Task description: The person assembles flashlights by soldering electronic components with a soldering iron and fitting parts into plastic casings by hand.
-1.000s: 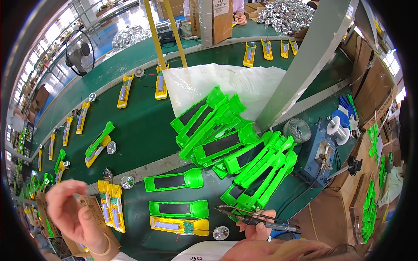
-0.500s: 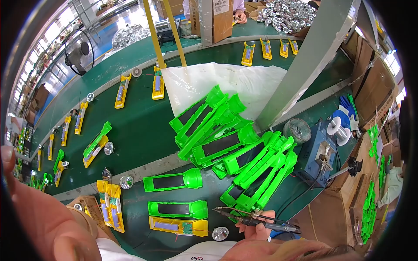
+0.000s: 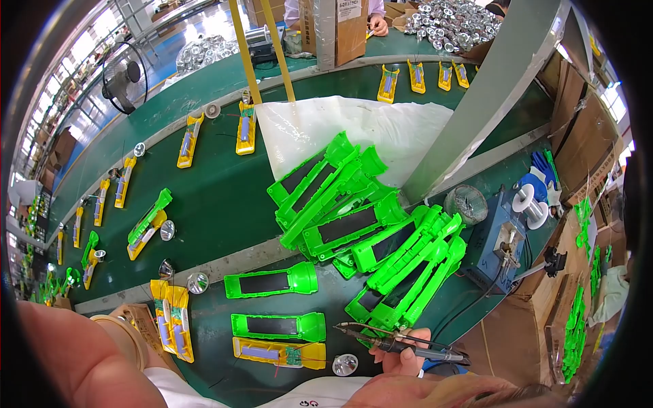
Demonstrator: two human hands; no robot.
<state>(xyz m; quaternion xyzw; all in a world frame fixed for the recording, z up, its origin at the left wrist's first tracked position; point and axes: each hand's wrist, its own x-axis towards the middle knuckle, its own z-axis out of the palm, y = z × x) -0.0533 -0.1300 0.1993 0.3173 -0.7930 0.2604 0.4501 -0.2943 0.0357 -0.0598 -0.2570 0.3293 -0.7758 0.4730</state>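
Observation:
My right hand (image 3: 409, 359) is closed around a soldering iron (image 3: 401, 347), its tip pointing left by the lower edge of the green pile. At the lower left is my left hand (image 3: 64, 357), with a bangle at the wrist; its fingers run out of view. In front of me, a green torch shell (image 3: 279, 326) with a dark panel lies against a yellow torch shell (image 3: 275, 353) holding a battery and a small green board. Beside these is a shiny reflector cup (image 3: 345, 365). Another green shell (image 3: 271, 281) lies just above.
A heap of green shells (image 3: 354, 217) lies partly on a white sheet (image 3: 354, 115). Yellow shells (image 3: 190, 141) line the green belt (image 3: 224, 197). At right stand a blue soldering station (image 3: 491, 238) and a solder spool (image 3: 529, 204). A grey post (image 3: 486, 102) rises behind the heap. A co-worker's hand (image 3: 377, 26) is at the back.
My left hand has moved lower and farther out at the left edge, and its fingers have left the view. My right hand and the soldering iron stay almost in place.

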